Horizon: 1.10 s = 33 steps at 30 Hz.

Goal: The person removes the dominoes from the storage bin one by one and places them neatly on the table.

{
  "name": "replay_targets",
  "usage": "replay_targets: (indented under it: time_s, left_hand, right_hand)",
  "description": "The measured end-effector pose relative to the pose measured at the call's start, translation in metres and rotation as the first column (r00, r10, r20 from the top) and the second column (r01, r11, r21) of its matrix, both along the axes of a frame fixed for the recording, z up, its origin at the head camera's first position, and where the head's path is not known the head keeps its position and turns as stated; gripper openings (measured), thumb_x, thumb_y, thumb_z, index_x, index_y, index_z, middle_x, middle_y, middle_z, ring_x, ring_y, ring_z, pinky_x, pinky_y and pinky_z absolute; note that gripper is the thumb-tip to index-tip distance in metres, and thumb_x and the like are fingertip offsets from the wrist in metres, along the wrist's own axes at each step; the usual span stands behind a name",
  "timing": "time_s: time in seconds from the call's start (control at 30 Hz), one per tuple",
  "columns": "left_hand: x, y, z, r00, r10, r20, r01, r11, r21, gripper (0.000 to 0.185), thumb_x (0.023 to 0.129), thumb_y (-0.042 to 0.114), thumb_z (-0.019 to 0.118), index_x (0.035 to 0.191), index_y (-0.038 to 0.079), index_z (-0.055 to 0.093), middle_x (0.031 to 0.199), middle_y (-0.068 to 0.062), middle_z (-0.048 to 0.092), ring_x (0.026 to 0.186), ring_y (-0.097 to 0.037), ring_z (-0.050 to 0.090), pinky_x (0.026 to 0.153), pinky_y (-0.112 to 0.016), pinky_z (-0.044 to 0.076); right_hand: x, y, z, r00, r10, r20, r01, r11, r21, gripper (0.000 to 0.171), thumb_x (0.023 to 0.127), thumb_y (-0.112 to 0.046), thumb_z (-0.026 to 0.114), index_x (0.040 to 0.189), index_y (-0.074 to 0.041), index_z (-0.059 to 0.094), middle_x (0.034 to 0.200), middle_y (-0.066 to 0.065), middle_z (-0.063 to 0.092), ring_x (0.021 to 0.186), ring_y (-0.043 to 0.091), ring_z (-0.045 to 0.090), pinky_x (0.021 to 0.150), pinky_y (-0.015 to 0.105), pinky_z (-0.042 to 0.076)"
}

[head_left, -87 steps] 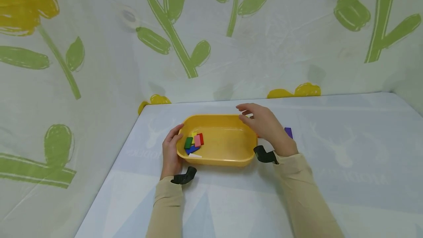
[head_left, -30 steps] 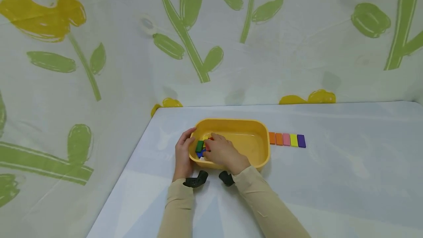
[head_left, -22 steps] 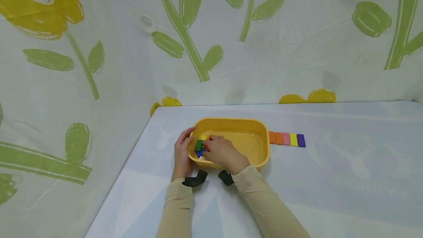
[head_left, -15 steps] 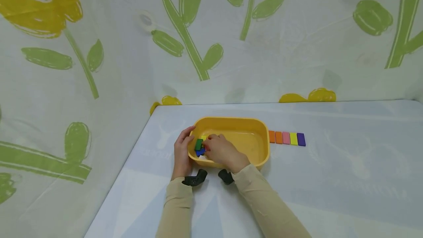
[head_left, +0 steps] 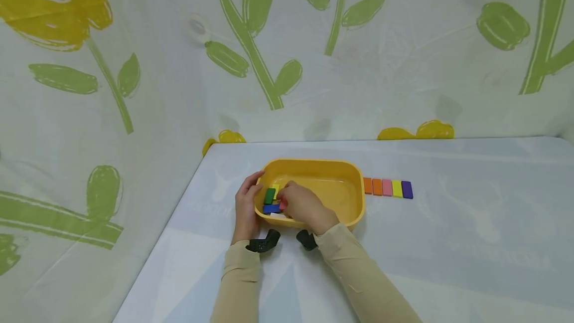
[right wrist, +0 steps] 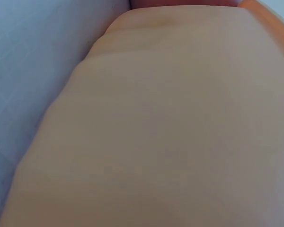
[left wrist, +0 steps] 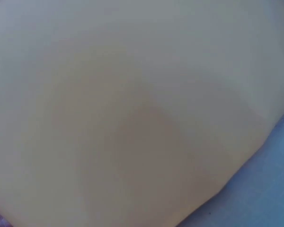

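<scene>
A: What is the head view showing that the wrist views are not showing?

B: Almost everything. The left wrist view is filling with a beige sleeve point(left wrist: 132, 113) and a little pale blue at the corner. The right wrist view is also showing mostly sleeve point(right wrist: 170, 123), with the tablecloth point(right wrist: 33, 52) beside it. No hand and no block are appearing there.

A: And in the head view?

B: The yellow tub point(head_left: 341, 196) is sitting on the table point(head_left: 448, 243). The left hand point(head_left: 244, 211) is gripping the tub's left end, with the thumb curling over the rim. The right hand point(head_left: 302, 206) is reaching inside the tub and its fingers are bending down onto a red block point(head_left: 282, 206). They seem to be pinching it, but the fingers are hiding most of it.

A: Which way is the red block pointing?

B: This cannot be told; only a small red end is showing. The blue block point(head_left: 270, 208) just beside it is lying flat, with its long axis running left to right. The green block point(head_left: 269, 195) is pointing away from the person.

A: Anything else near?

B: A white block point(head_left: 277, 216) and a yellow block point(head_left: 275, 187) are lying in the same left end. To the right of the tub, a row of blocks point(head_left: 387, 188) is lying side by side, from orange to purple.
</scene>
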<state>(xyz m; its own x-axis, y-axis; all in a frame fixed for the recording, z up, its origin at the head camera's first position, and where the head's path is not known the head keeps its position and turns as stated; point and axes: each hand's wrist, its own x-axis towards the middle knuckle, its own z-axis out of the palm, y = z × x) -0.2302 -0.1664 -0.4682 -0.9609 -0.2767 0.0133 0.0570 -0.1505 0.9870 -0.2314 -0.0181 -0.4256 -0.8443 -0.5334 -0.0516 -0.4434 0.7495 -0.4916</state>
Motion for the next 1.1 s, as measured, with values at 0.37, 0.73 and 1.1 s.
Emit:
replay_targets:
  time_s: [0.37, 0.73, 1.1]
  left_hand:
    - [-0.0015, 0.0015, 0.0011, 1.000, -0.007, -0.004, 0.007, 1.000, -0.018, 0.028, 0.088, 0.015, 0.046, 0.111, 0.019, 0.061, 0.122, 0.011, 0.051, 0.117, -0.003, 0.038, 0.102, -0.026, 0.026]
    - [-0.0005, 0.0000, 0.0000, 1.000, -0.001, -0.012, 0.001, 1.000, -0.012, 0.028, 0.088, 0.013, 0.046, 0.110, 0.018, 0.061, 0.122, 0.009, 0.052, 0.118, -0.004, 0.039, 0.102, -0.026, 0.025]
    - [0.0021, 0.0005, 0.0017, 1.000, -0.012, -0.011, 0.012, 1.000, 0.001, 0.029, 0.088, 0.013, 0.046, 0.112, 0.017, 0.061, 0.122, 0.008, 0.051, 0.117, -0.004, 0.039, 0.101, -0.025, 0.027]
  right_hand:
    - [0.0012, 0.0039, 0.0024, 0.999, -0.016, 0.041, 0.016, 1.000, 0.017, 0.026, 0.078, -0.014, 0.067, 0.104, -0.010, 0.064, 0.093, 0.001, 0.047, 0.080, 0.014, 0.046, 0.080, 0.025, 0.045]
    - [0.0021, 0.0036, -0.0001, 0.998, -0.056, -0.007, 0.056, 0.998, 0.013, 0.030, 0.074, -0.010, 0.070, 0.103, -0.012, 0.063, 0.094, 0.002, 0.049, 0.074, 0.014, 0.049, 0.078, 0.027, 0.047]
    - [0.0014, 0.0030, 0.0000, 0.993, -0.065, -0.095, 0.074, 0.992, 0.100, 0.018, 0.078, -0.015, 0.065, 0.095, -0.012, 0.063, 0.084, 0.001, 0.051, 0.071, 0.015, 0.048, 0.068, 0.027, 0.046]
